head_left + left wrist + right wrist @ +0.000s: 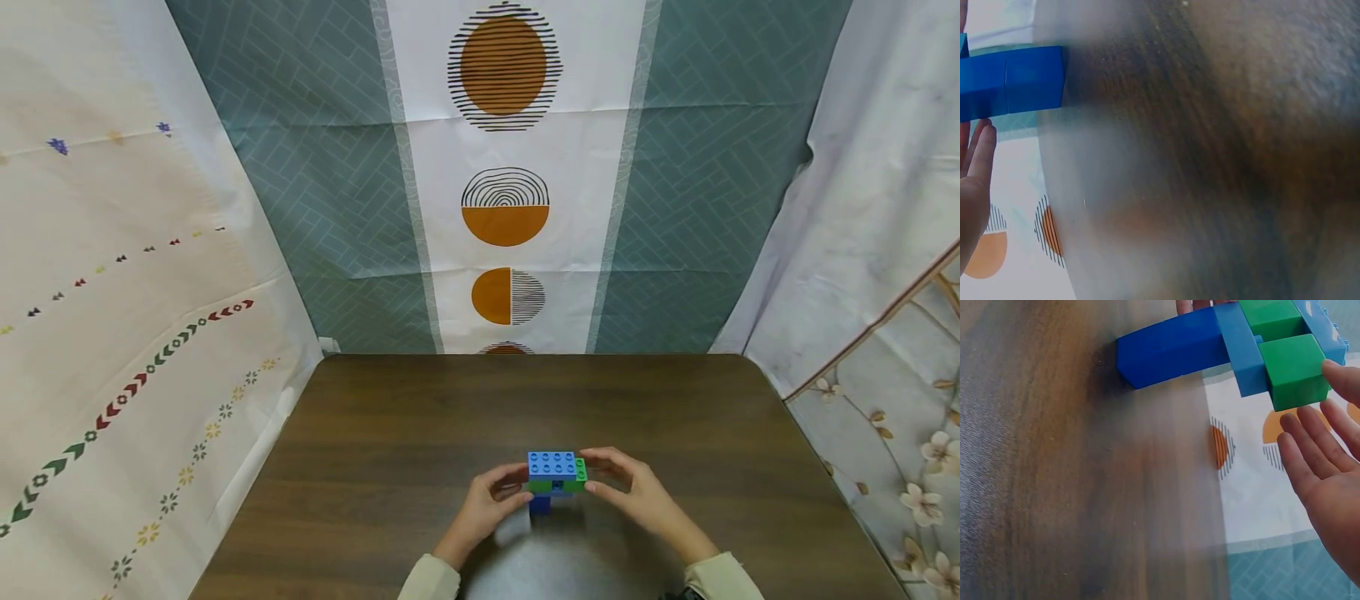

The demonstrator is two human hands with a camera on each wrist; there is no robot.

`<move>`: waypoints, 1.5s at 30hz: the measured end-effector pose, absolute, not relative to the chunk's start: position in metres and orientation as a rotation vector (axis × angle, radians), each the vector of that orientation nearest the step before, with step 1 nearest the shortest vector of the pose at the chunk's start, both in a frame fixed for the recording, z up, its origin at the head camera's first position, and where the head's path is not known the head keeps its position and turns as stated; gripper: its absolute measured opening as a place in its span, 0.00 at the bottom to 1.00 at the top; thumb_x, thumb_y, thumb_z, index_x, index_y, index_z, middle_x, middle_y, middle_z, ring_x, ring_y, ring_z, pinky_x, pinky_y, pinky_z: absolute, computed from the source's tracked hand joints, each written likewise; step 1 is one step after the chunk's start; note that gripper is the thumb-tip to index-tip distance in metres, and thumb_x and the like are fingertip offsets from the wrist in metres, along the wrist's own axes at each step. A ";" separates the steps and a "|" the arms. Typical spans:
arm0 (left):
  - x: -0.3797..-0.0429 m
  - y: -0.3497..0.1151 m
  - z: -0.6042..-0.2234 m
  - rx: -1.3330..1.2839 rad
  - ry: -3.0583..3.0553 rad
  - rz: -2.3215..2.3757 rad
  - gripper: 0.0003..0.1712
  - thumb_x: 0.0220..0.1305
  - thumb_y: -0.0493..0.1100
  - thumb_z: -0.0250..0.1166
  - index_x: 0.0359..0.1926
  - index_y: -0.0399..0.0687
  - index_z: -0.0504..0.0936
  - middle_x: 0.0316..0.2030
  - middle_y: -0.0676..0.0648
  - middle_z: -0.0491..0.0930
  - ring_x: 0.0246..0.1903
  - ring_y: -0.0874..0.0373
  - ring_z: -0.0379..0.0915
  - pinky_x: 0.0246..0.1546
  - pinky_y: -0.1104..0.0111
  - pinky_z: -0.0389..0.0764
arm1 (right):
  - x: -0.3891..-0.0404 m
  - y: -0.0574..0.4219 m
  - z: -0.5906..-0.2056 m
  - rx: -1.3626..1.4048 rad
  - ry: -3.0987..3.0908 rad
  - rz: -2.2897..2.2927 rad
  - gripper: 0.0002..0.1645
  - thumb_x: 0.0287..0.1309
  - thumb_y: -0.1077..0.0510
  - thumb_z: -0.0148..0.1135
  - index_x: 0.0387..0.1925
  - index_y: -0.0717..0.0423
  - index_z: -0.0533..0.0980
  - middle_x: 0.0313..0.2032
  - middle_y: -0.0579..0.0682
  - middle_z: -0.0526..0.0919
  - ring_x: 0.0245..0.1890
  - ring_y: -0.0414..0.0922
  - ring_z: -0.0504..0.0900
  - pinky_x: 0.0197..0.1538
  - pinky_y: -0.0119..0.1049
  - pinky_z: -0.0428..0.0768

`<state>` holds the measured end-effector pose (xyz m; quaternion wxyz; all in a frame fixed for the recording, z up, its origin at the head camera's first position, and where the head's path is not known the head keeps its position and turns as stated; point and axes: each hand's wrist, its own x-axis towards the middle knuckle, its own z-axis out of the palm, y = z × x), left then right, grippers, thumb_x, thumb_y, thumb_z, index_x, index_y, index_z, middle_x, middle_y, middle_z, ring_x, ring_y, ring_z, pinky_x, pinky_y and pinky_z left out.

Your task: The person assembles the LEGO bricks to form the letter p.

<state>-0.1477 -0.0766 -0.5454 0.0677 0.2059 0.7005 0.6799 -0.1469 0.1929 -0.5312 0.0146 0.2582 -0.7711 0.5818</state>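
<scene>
A structure of blue and green toy building bricks (552,463) stands over the table between both hands. Its lower part is a dark blue column (1169,350), its base low at the tabletop. Above come a lighter blue brick (1242,353), green bricks (1294,369) with a gap between them, and a studded blue top brick. My left hand (489,502) is at the left end, thumb and index fingertips right at the bricks. My right hand (637,490) is at the right end, thumb tip at a green brick's corner, other fingers stretched out and loosely spread beyond it.
The brown wooden table (375,442) reaches back to a patterned cloth (502,250) hanging behind its far edge. Light curtains hang at the left (135,275) and right (862,275). Shadows of the hands fall on the tabletop.
</scene>
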 end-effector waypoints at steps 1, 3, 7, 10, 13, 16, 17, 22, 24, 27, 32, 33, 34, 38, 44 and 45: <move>-0.148 -0.077 -0.545 0.617 2.116 2.045 0.22 0.58 0.28 0.66 0.54 0.29 0.76 0.50 0.31 0.78 0.52 0.40 0.74 0.54 0.47 0.74 | -0.147 0.193 -0.532 0.797 -2.393 1.825 0.23 0.60 0.65 0.64 0.57 0.63 0.73 0.51 0.59 0.79 0.50 0.38 0.79 0.52 0.41 0.81; -0.148 -0.077 -0.546 0.610 2.120 2.039 0.21 0.59 0.29 0.66 0.54 0.30 0.76 0.50 0.32 0.78 0.52 0.41 0.75 0.54 0.47 0.74 | -0.147 0.192 -0.535 0.782 -2.385 1.844 0.22 0.60 0.65 0.64 0.56 0.62 0.73 0.51 0.58 0.79 0.49 0.38 0.79 0.51 0.41 0.81; -0.148 -0.077 -0.546 0.593 2.114 2.039 0.21 0.59 0.29 0.66 0.55 0.31 0.77 0.50 0.33 0.78 0.52 0.41 0.75 0.54 0.47 0.73 | -0.147 0.192 -0.538 0.782 -2.367 1.876 0.21 0.60 0.66 0.63 0.55 0.62 0.74 0.50 0.58 0.79 0.49 0.39 0.80 0.51 0.43 0.81; -0.148 -0.076 -0.547 0.588 2.111 2.039 0.21 0.59 0.29 0.66 0.54 0.31 0.77 0.50 0.33 0.78 0.52 0.39 0.74 0.54 0.49 0.74 | -0.147 0.191 -0.538 0.779 -2.361 1.889 0.21 0.60 0.66 0.63 0.55 0.62 0.74 0.51 0.58 0.79 0.49 0.39 0.79 0.51 0.44 0.80; -0.148 -0.076 -0.547 0.585 2.120 2.032 0.20 0.60 0.30 0.66 0.54 0.31 0.77 0.49 0.34 0.78 0.51 0.39 0.75 0.53 0.54 0.77 | -0.146 0.191 -0.537 0.775 -2.357 1.894 0.21 0.61 0.66 0.63 0.55 0.62 0.74 0.51 0.58 0.78 0.49 0.39 0.79 0.51 0.44 0.80; -0.148 -0.076 -0.547 0.600 2.146 2.025 0.20 0.61 0.32 0.65 0.54 0.31 0.77 0.49 0.33 0.78 0.50 0.38 0.75 0.51 0.62 0.80 | -0.145 0.191 -0.537 0.769 -2.350 1.903 0.21 0.61 0.66 0.62 0.56 0.62 0.74 0.51 0.59 0.78 0.49 0.40 0.79 0.51 0.41 0.81; -0.147 -0.076 -0.547 0.602 2.153 2.026 0.20 0.61 0.32 0.65 0.54 0.31 0.77 0.48 0.33 0.78 0.50 0.38 0.75 0.50 0.65 0.80 | -0.146 0.190 -0.538 0.768 -2.348 1.905 0.21 0.61 0.66 0.62 0.56 0.62 0.74 0.51 0.59 0.78 0.49 0.40 0.79 0.51 0.39 0.81; -0.147 -0.075 -0.544 0.594 2.189 2.029 0.19 0.62 0.33 0.65 0.54 0.31 0.78 0.48 0.34 0.79 0.50 0.38 0.76 0.48 0.70 0.80 | -0.147 0.189 -0.537 0.754 -2.331 1.912 0.20 0.62 0.66 0.61 0.56 0.63 0.74 0.50 0.59 0.78 0.48 0.40 0.80 0.50 0.31 0.80; -0.148 -0.075 -0.543 0.587 2.196 2.031 0.19 0.62 0.33 0.65 0.54 0.31 0.78 0.49 0.34 0.79 0.50 0.38 0.76 0.48 0.70 0.80 | -0.148 0.188 -0.536 0.755 -2.317 1.898 0.20 0.62 0.67 0.61 0.56 0.64 0.74 0.49 0.60 0.78 0.48 0.40 0.80 0.49 0.30 0.80; -0.151 -0.074 -0.540 0.580 2.187 2.047 0.20 0.62 0.32 0.65 0.54 0.31 0.78 0.49 0.33 0.79 0.50 0.38 0.76 0.48 0.70 0.80 | -0.152 0.187 -0.534 0.738 -2.299 1.884 0.20 0.62 0.68 0.60 0.56 0.66 0.73 0.48 0.61 0.78 0.48 0.41 0.80 0.48 0.29 0.80; -0.156 -0.073 -0.535 0.529 2.188 2.055 0.19 0.62 0.32 0.65 0.54 0.31 0.77 0.47 0.33 0.80 0.50 0.35 0.75 0.46 0.72 0.80 | -0.160 0.183 -0.531 0.646 -2.317 1.879 0.21 0.63 0.64 0.61 0.57 0.65 0.74 0.49 0.60 0.79 0.48 0.39 0.80 0.48 0.28 0.80; -0.156 -0.072 -0.534 0.515 2.192 2.054 0.19 0.62 0.32 0.65 0.55 0.31 0.78 0.46 0.33 0.80 0.50 0.35 0.75 0.46 0.72 0.80 | -0.162 0.183 -0.530 0.627 -2.320 1.883 0.20 0.63 0.64 0.60 0.57 0.64 0.74 0.49 0.60 0.79 0.48 0.39 0.80 0.48 0.28 0.80; -0.157 -0.072 -0.533 0.499 2.200 2.051 0.19 0.62 0.33 0.64 0.55 0.32 0.78 0.46 0.33 0.80 0.49 0.36 0.75 0.46 0.72 0.80 | -0.163 0.182 -0.529 0.604 -2.328 1.884 0.20 0.63 0.63 0.60 0.57 0.63 0.74 0.49 0.59 0.79 0.48 0.39 0.80 0.48 0.28 0.80; -0.164 -0.071 -0.543 0.447 2.246 2.046 0.19 0.63 0.34 0.64 0.55 0.34 0.79 0.47 0.37 0.81 0.48 0.44 0.77 0.46 0.73 0.80 | -0.168 0.178 -0.527 0.518 -2.359 1.874 0.20 0.64 0.61 0.61 0.56 0.62 0.75 0.49 0.58 0.80 0.46 0.38 0.80 0.47 0.27 0.80; -0.174 -0.071 -0.558 0.366 2.298 2.026 0.20 0.66 0.42 0.64 0.57 0.40 0.79 0.47 0.42 0.81 0.47 0.55 0.78 0.48 0.71 0.80 | -0.173 0.171 -0.522 0.371 -2.408 1.840 0.21 0.64 0.57 0.62 0.56 0.62 0.76 0.49 0.57 0.82 0.46 0.45 0.81 0.47 0.27 0.80; -0.175 -0.071 -0.559 0.352 2.301 2.017 0.21 0.66 0.43 0.63 0.58 0.41 0.79 0.48 0.42 0.81 0.48 0.54 0.78 0.48 0.71 0.79 | -0.175 0.170 -0.522 0.344 -2.418 1.837 0.21 0.64 0.56 0.62 0.56 0.61 0.76 0.49 0.57 0.82 0.46 0.46 0.82 0.47 0.27 0.79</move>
